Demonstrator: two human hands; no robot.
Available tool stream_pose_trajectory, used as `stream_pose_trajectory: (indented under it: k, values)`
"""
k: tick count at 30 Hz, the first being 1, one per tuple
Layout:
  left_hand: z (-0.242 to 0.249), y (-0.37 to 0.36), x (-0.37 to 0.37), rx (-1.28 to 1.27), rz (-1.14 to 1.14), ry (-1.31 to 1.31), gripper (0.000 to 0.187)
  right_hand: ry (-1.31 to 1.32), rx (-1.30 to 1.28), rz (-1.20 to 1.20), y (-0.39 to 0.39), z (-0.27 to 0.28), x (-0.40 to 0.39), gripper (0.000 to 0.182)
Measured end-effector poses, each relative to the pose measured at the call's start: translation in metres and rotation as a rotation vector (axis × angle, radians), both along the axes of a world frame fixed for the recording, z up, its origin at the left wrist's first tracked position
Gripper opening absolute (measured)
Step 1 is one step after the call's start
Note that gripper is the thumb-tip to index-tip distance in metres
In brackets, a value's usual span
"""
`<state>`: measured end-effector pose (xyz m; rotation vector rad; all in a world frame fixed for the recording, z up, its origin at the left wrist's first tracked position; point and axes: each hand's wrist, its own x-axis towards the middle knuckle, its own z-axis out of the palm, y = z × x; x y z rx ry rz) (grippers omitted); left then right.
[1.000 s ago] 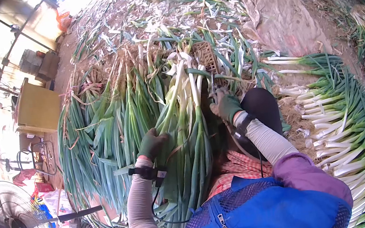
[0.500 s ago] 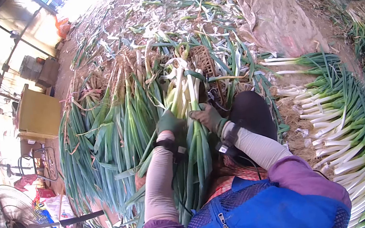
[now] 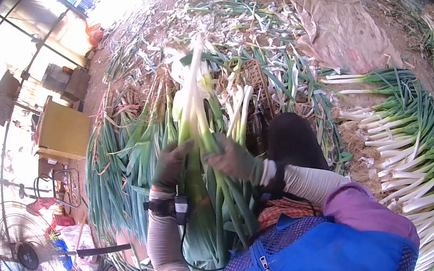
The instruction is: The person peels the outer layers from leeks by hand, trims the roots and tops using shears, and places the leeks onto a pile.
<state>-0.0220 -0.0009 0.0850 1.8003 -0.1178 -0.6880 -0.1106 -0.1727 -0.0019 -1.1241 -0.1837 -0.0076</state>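
Leeks [image 3: 189, 111], hand-held

Left hand [image 3: 173, 164] and right hand [image 3: 231, 158]: gloved, each grasping leeks by the green part, white ends pointing away from the body.
Loose stalks [image 3: 238, 111]: just beyond the right hand.
Basket [image 3: 254, 73]: brown, latticed, partly covered by leaves; contents cannot be made out.
Knee [image 3: 292, 139]: dark-clad, near the basket.
Pile [image 3: 114, 155]: unstripped leeks, left.
Row [image 3: 402, 187]: white-stemmed leeks, right.
Scraps [image 3: 238, 27]: strewn ahead, beside sacking [image 3: 350, 33].
Fan [image 3: 26, 256], yellow box [image 3: 65, 126]: far left.

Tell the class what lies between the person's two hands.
Between the left hand and the right hand lie leek stalks, as the head view shows.
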Motion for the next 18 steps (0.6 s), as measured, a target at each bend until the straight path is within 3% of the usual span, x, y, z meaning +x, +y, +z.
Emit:
stream_pose_trajectory:
  k: [1,2,3,4,5,8,9,10,11,14,16,18]
  values:
    - [-0.001,-0.001,-0.004,0.032,-0.052,-0.141,0.022,-0.006,-0.3,-0.111,0.011,0.014,-0.003,0.053]
    - [-0.003,-0.001,-0.007,0.064,-0.098,-0.278,0.023,-0.007,-0.382,-0.108,0.015,0.026,-0.009,0.059]
    - [-0.003,0.001,-0.006,-0.167,-0.074,-0.143,0.028,0.001,-0.461,-0.1,0.02,0.039,-0.019,0.065]
    - [0.0,-0.001,-0.007,-0.099,-0.123,-0.232,0.029,0.008,-0.539,-0.093,0.026,0.045,-0.025,0.07]
    - [0.004,-0.003,-0.009,-0.03,-0.173,-0.321,0.03,-0.19,-0.449,-0.149,0.035,0.045,-0.029,0.075]
    - [0.03,-0.005,-0.004,0.079,-0.347,-0.217,0.03,-0.087,-0.615,0.109,0.049,0.045,-0.034,0.077]
    - [0.031,-0.002,-0.001,0.135,-0.401,-0.148,0.031,-0.157,-0.551,0.045,0.051,0.047,-0.035,0.067]
    - [0.028,0.001,-0.001,0.19,-0.45,-0.07,0.032,-0.133,-0.65,0.13,0.048,0.046,-0.032,0.061]
    - [0.019,0.002,-0.003,0.207,-0.318,0.131,0.034,-0.107,-0.751,0.217,0.039,0.045,-0.026,0.056]
    - [-0.049,0.017,-0.016,0.418,-0.27,0.007,0.035,-0.057,-0.852,0.271,0.018,0.016,-0.03,0.05]
    - [-0.078,0.023,-0.029,0.207,-0.227,0.087,0.036,0.044,-0.849,0.189,0.002,-0.02,-0.03,0.046]
    - [-0.087,0.018,-0.039,0.188,-0.194,0.102,0.04,0.221,-0.846,0.086,-0.012,-0.06,-0.032,0.04]
